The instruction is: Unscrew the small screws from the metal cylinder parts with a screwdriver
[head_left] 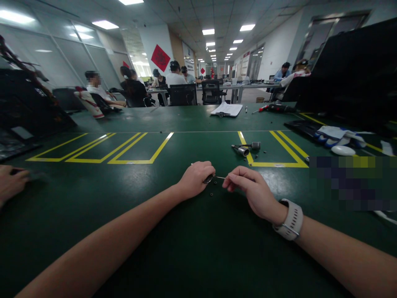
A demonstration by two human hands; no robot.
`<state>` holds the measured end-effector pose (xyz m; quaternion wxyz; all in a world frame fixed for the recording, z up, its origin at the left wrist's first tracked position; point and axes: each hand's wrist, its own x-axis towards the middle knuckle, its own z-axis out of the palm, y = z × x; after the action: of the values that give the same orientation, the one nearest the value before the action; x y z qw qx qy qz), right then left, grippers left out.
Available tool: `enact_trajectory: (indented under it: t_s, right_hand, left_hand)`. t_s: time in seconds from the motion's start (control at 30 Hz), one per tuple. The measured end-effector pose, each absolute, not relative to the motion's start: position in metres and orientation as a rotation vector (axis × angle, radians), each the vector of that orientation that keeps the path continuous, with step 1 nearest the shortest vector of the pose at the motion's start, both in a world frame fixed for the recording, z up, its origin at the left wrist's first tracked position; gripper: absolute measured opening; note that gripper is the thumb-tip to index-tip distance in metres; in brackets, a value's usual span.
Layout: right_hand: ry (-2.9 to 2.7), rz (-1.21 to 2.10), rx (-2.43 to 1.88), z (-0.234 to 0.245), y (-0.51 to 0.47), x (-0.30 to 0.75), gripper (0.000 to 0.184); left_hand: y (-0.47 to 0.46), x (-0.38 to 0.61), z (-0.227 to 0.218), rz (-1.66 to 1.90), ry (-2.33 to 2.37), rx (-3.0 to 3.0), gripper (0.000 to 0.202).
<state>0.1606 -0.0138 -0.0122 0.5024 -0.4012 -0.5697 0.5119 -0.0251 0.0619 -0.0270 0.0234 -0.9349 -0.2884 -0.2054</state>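
My left hand [196, 179] is curled into a fist around a small dark metal part [208, 179] on the green table mat [173, 231]. My right hand [248, 191], with a white watch at the wrist, pinches a thin metal pin [221, 177] whose tip meets that part. The two hands sit close together at the table's middle. A few tiny dark washers [211, 193] lie on the mat just below them.
Metal cylinders [245, 149] lie beyond my hands inside yellow floor-tape lines. A clipboard with paper [226, 109], a screwdriver [263, 108] and blue-white gloves [336, 136] lie farther off. Another person's hand [10, 182] rests at the left edge. Several people sit at distant desks.
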Motion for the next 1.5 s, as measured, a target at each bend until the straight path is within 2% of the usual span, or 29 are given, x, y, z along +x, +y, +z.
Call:
enact_trajectory:
  t_s: [0.17,0.27,0.37,0.57,0.67,0.73,0.97,1.23,1.33,1.5]
  right_hand:
    - [-1.045,1.525,-0.837,-0.020,-0.006,0.160,0.011]
    - [-1.026,1.522,-0.832,-0.022,-0.006,0.160,0.011]
    - [-1.184,1.321,-0.873,-0.019,-0.011,0.160,0.013]
    - [-1.823,0.694,-1.085,-0.012,-0.030,0.153,0.015]
    - [-1.957,0.580,-1.087,-0.009,-0.033,0.150,0.015]
    - [-1.907,0.678,-1.088,-0.008,-0.029,0.153,0.015]
    - [-1.263,1.363,-0.888,-0.014,-0.009,0.164,0.014]
    - [-0.975,1.607,-0.791,-0.023,-0.005,0.160,0.011]
    - [-1.100,1.444,-0.820,-0.022,-0.009,0.160,0.013]
    - [-1.692,0.876,-1.044,-0.010,-0.024,0.155,0.015]
  left_hand:
    - [0.065,-0.026,-0.029,-0.687,-0.843,-2.947,0.010]
    - [0.066,-0.025,-0.028,-0.707,-0.852,-2.960,0.010]
    - [0.065,-0.025,-0.027,-0.700,-0.904,-2.949,0.010]
    - [0.064,-0.024,-0.029,-0.669,-0.920,-2.869,0.009]
    - [0.064,-0.024,-0.029,-0.665,-0.882,-2.843,0.010]
    - [0.064,-0.024,-0.029,-0.672,-0.865,-2.843,0.010]
    - [0.065,-0.026,-0.029,-0.755,-0.859,-2.937,0.008]
    - [0.067,-0.024,-0.029,-0.937,-0.813,-3.008,0.012]
    - [0.067,-0.024,-0.029,-0.944,-0.864,-2.989,0.010]
    - [0.066,-0.024,-0.030,-0.835,-0.869,-2.928,0.009]
